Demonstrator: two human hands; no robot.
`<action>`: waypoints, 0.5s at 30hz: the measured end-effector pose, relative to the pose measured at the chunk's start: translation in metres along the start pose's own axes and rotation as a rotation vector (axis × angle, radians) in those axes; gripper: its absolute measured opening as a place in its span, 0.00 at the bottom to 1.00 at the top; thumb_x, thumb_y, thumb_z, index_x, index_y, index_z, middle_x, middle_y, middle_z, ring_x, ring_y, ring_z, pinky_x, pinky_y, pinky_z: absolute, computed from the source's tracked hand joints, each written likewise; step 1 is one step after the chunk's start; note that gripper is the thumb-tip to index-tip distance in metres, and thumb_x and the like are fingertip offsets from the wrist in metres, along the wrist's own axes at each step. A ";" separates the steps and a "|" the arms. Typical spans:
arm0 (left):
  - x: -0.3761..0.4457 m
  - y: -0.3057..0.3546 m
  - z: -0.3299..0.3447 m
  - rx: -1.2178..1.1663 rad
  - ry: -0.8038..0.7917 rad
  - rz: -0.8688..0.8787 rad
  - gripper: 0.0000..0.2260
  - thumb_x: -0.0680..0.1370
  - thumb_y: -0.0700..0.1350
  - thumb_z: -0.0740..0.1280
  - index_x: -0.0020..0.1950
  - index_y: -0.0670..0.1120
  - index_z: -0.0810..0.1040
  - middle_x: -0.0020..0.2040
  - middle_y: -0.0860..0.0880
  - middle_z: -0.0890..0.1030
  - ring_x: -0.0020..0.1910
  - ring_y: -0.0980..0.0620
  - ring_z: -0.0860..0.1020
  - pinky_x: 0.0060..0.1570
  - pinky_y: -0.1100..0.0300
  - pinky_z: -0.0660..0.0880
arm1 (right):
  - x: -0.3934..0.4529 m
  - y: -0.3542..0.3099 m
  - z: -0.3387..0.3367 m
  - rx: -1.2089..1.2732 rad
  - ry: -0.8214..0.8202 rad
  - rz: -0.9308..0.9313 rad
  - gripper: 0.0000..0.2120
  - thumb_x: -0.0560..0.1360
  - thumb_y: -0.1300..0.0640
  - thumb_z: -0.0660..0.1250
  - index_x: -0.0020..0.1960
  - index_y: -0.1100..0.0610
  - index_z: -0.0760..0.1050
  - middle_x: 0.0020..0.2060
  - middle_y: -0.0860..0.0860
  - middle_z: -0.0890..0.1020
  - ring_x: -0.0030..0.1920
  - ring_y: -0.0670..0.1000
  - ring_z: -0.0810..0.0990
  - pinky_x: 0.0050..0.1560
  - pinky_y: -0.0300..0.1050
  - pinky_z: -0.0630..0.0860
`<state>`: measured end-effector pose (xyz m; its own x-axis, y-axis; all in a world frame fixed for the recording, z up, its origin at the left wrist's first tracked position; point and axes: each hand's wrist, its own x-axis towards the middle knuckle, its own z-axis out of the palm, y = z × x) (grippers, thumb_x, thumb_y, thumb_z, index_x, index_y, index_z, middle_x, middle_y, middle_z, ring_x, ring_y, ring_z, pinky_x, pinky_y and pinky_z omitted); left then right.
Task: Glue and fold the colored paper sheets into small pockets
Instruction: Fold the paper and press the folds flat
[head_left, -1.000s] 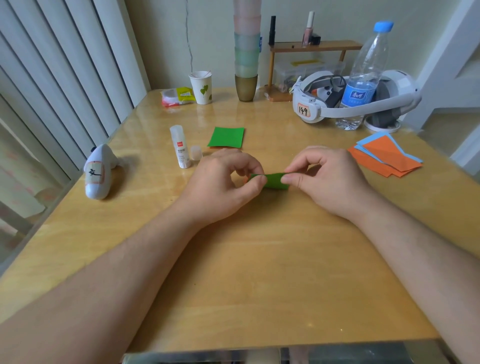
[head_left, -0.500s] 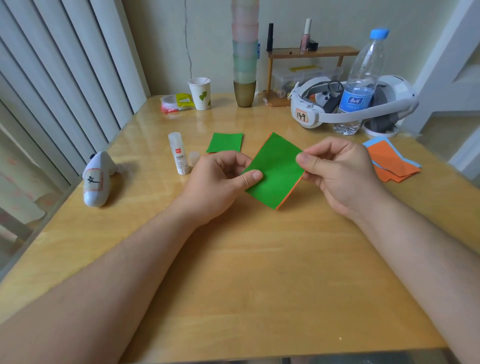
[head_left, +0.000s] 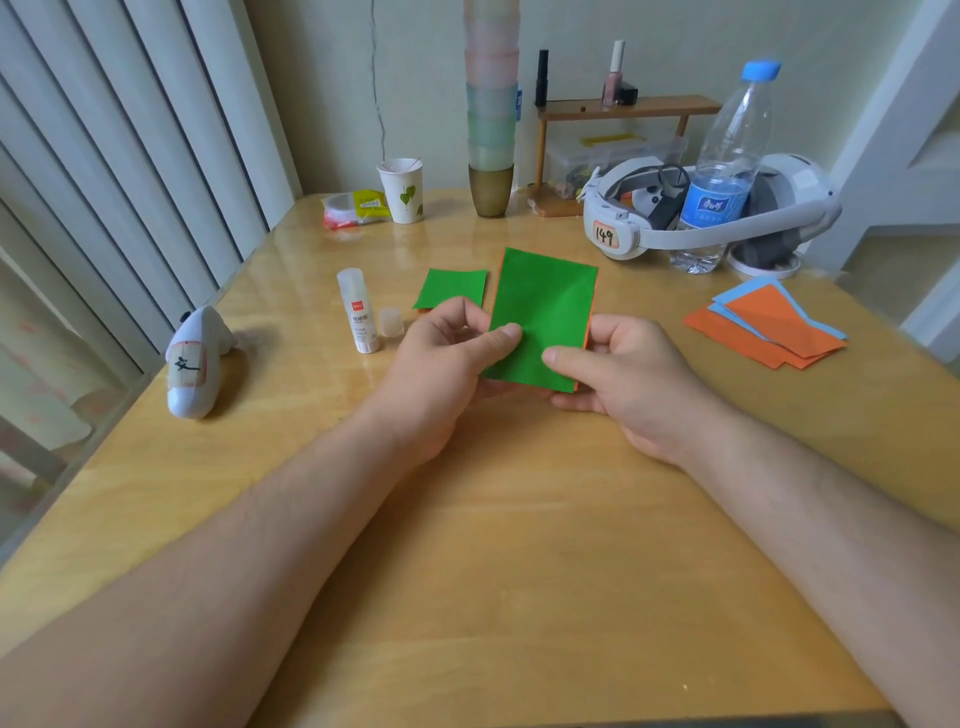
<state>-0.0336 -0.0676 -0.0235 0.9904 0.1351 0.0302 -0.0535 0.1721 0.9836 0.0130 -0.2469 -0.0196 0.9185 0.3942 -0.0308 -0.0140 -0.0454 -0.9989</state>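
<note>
Both hands hold a green paper sheet (head_left: 545, 312) with an orange sheet showing along its right edge, tilted up above the table's middle. My left hand (head_left: 441, 358) pinches its lower left edge, thumb on the green face. My right hand (head_left: 618, 369) pinches the lower right corner. A smaller folded green piece (head_left: 452, 286) lies flat behind my left hand. An uncapped white glue stick (head_left: 357, 312) stands to the left, its clear cap (head_left: 390, 322) beside it. A pile of orange and blue sheets (head_left: 769, 327) lies at the right.
A white shark-shaped object (head_left: 195, 364) lies near the wooden table's (head_left: 519, 571) left edge. At the back stand a paper cup (head_left: 401, 189), a snack packet (head_left: 356, 208), stacked cups (head_left: 491, 130), a small wooden shelf (head_left: 623, 109), a white headset (head_left: 701, 213) and a water bottle (head_left: 727, 166).
The green sheet was low and edge-on between my fingers, then lifted and turned. It now faces me upright, and both hands hold its lower edge.
</note>
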 end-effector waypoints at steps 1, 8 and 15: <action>-0.001 0.000 0.002 -0.021 -0.018 -0.016 0.11 0.82 0.36 0.67 0.42 0.46 0.71 0.48 0.40 0.82 0.51 0.39 0.82 0.59 0.36 0.79 | 0.000 -0.001 0.000 0.012 0.018 0.001 0.06 0.80 0.65 0.70 0.53 0.56 0.83 0.47 0.53 0.89 0.47 0.53 0.88 0.43 0.46 0.84; 0.005 -0.003 0.001 -0.044 -0.034 -0.059 0.09 0.84 0.40 0.64 0.59 0.34 0.76 0.57 0.30 0.83 0.56 0.32 0.82 0.62 0.33 0.77 | 0.003 -0.002 -0.001 0.006 0.061 -0.009 0.07 0.79 0.67 0.68 0.51 0.57 0.83 0.41 0.53 0.88 0.35 0.51 0.85 0.37 0.43 0.80; 0.008 -0.010 -0.003 0.128 -0.030 0.049 0.07 0.76 0.33 0.74 0.47 0.44 0.81 0.40 0.45 0.85 0.35 0.50 0.82 0.42 0.57 0.81 | 0.008 0.005 -0.006 -0.048 0.099 -0.063 0.06 0.82 0.59 0.71 0.47 0.58 0.82 0.33 0.53 0.83 0.34 0.49 0.83 0.37 0.44 0.78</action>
<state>-0.0258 -0.0652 -0.0336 0.9904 0.1110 0.0817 -0.0867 0.0402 0.9954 0.0220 -0.2493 -0.0249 0.9515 0.3053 0.0385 0.0622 -0.0682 -0.9957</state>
